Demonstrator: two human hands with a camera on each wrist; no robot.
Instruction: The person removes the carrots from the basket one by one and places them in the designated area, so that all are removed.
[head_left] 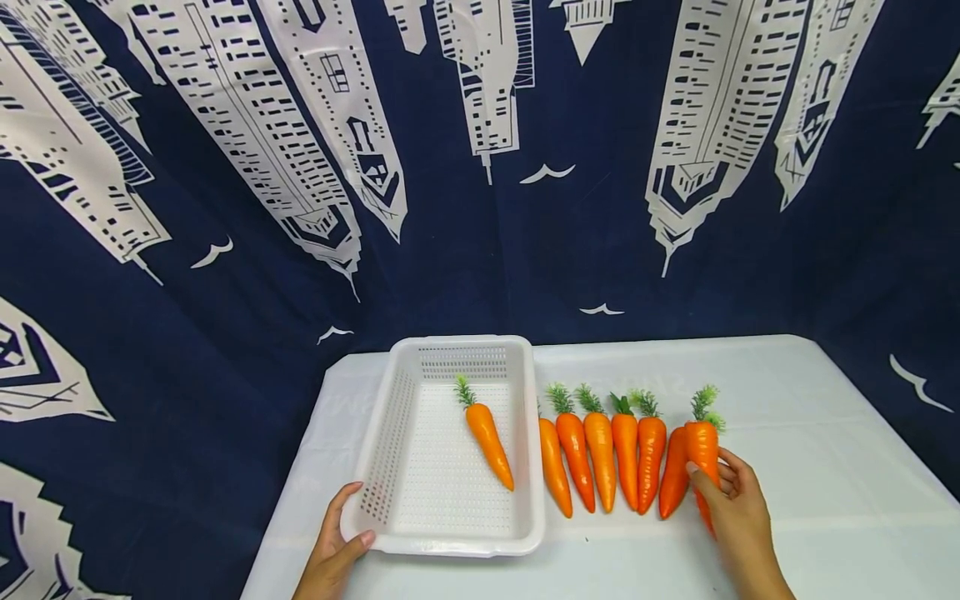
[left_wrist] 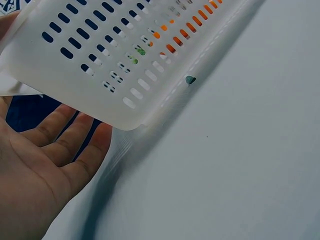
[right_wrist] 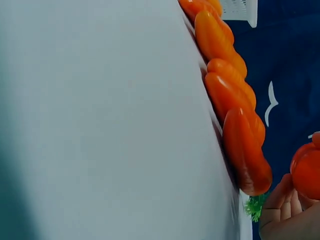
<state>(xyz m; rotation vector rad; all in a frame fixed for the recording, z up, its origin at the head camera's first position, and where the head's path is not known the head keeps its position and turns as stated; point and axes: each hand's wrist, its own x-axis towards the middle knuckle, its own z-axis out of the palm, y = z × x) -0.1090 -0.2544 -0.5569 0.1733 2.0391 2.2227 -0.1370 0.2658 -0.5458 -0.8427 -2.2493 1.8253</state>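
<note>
My left hand (head_left: 333,550) grips the near left corner of a white plastic basket (head_left: 457,546), thumb over the rim. In the left wrist view its fingers (left_wrist: 82,175) lie against the basket's perforated side. One orange carrot (head_left: 489,442) with a green feathery top lies slanted inside the basket. My right hand (head_left: 738,508) holds another carrot (head_left: 702,446), thumb on one side and fingers on the other. That carrot overlaps the rightmost carrot (head_left: 674,475) of the row in the head view. In the right wrist view the held carrot (right_wrist: 306,172) shows end-on above the row.
Several carrots (head_left: 600,454) lie side by side right of the basket, green tops pointing away from me. The white table (head_left: 840,467) extends beyond them to the right. A dark blue cloth (head_left: 480,275) printed with white buildings and birds hangs behind the table.
</note>
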